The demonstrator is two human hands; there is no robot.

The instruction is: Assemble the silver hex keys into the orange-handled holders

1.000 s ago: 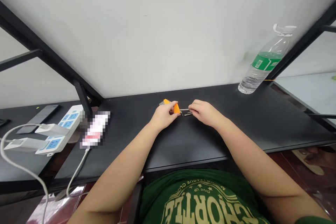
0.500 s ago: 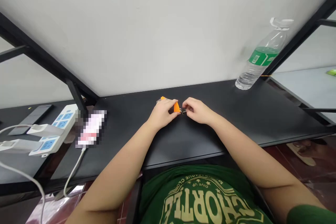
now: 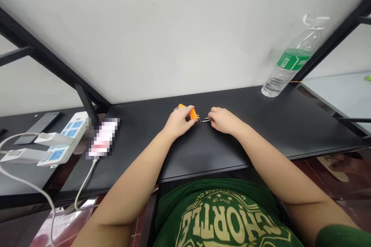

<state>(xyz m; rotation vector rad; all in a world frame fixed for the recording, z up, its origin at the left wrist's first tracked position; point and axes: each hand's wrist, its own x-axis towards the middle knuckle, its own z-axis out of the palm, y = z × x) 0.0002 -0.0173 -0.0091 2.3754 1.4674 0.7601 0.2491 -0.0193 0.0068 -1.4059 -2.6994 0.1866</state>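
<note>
My left hand (image 3: 179, 122) is closed around a small orange holder (image 3: 192, 114) with thin metal keys sticking out of its far end. It rests on the black table (image 3: 261, 131). My right hand (image 3: 223, 120) is just to the right, its fingers pinched on a thin metal hex key (image 3: 206, 120) whose tip points at the orange holder. A small gap separates the key from the holder.
A clear water bottle (image 3: 291, 63) with a green label leans at the back right beside a black frame bar. At the left lie a white power strip (image 3: 62, 141) with plugs and cables, a blurred phone (image 3: 102, 139) and a dark remote (image 3: 37, 127).
My right hand moved in against the orange holder half a second ago, then drew back a little to the right with the metal key. My left hand stayed put.
</note>
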